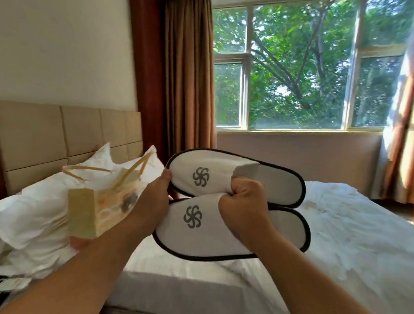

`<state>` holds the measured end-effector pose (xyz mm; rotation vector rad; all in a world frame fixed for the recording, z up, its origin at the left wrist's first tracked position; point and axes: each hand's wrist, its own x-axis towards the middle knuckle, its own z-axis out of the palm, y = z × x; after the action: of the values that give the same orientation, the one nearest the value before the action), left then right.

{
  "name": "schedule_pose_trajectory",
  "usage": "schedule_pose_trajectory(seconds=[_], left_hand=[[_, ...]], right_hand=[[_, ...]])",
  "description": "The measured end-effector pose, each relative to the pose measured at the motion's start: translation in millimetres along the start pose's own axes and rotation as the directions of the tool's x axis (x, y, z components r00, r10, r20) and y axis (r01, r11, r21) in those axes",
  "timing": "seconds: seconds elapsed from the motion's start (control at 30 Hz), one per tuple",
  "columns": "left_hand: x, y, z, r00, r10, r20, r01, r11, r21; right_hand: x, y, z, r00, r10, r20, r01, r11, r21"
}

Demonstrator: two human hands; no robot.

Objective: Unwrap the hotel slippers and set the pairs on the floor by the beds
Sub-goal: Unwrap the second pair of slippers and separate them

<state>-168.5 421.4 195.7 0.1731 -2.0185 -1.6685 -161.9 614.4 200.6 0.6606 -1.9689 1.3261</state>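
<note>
A bed w/ white sheets is seen low in the view. It is a bit rumpled. White pillows are piled at the left end, by a tan padded headboard. A tan paper bag w/ string handles is propped on the pillows. It is a bit blurred, so the print on it can't be read.

Behind the bed a big window is seen, w/ green trees outside. Brown curtains are hung on the left side, & more curtain is seen at the far right. A bit of floor is lit by sun at the far right.

Two white slippers are held up over the bed, side by side, w/ dark trim & a grey swirl logo on each. No wrap is seen on them. The top slipper is pinched at its toe end by the left hand, thumb on top. The right hand is clenched tight, w/ the cloth uppers of both slippers bunched inside the fist. The bottom slipper is partly hidden by that right hand & arm. The slippers are touching each other where the fist is. They are not resting on the bed.
</note>
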Motion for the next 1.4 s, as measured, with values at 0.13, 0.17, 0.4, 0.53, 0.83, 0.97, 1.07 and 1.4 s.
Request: schedule_pose_trajectory(seconds=[0.13,0.17,0.4,0.53,0.83,0.97,1.07,1.4], left_hand=[[62.1,9.0,61.7,0.998,0.034,0.044,-0.031,0.997,-0.065],[78.1,8.6,75.8,0.998,0.044,0.047,-0.040,0.996,-0.075],[177.9,28.3,177.0,0.990,0.015,0.139,0.003,0.992,-0.128],[227.0,87.6,231.9,0.973,-0.003,0.230,0.045,0.984,-0.175],[282.2,233.3,316.0,0.892,-0.029,0.452,0.135,0.970,-0.204],[283.9,288.6,342.6,0.850,0.012,0.527,0.120,0.969,-0.215],[272.1,329.2,360.9,0.791,0.052,0.609,0.117,0.965,-0.235],[168.1,400.7,438.1,0.584,0.081,0.808,0.205,0.948,-0.243]], right_hand=[[56.9,45.6,-27.4,0.999,-0.043,-0.002,0.043,0.998,-0.042],[70.4,55.9,-33.1,0.998,-0.066,-0.001,0.066,0.995,-0.079],[167.4,102.4,-74.4,0.990,-0.104,-0.091,0.064,0.928,-0.366],[239.5,97.4,-124.0,0.997,-0.054,-0.058,0.029,0.930,-0.366],[356.5,33.2,-229.9,0.994,0.010,-0.105,-0.061,0.868,-0.493],[380.9,0.4,-270.0,0.980,0.060,-0.188,-0.149,0.852,-0.502],[387.8,-22.7,-302.0,0.959,0.097,-0.266,-0.220,0.849,-0.481],[328.9,-71.9,-404.4,0.886,-0.026,-0.463,-0.329,0.669,-0.667]])
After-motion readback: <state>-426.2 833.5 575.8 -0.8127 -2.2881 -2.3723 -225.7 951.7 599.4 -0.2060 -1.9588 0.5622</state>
